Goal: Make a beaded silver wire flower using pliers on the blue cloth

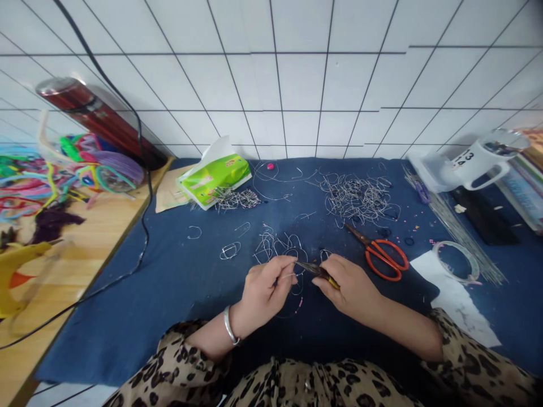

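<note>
My left hand [268, 288] pinches a thin piece of wire near its fingertips. My right hand [350, 285] is closed around a pair of pliers [319, 271] with yellow on the handles. The pliers' dark jaws point left and reach the left fingertips, at the wire. Just beyond my hands lies a small heap of bent wire pieces [275, 243]. A wire loop with pink beads [299, 307] shows below my fingers. To the right of my right hand are red-handled scissors [387, 259], with their blades pointing up and left.
A large wire pile [357, 198] lies at the back right, and a smaller pile [238, 199] by a green tissue pack [220, 178]. Right are straight wires [469, 237], a clear coil [456, 263], a white mug [479, 164] and a black phone [483, 215]. A black cable [142, 249] crosses the left side.
</note>
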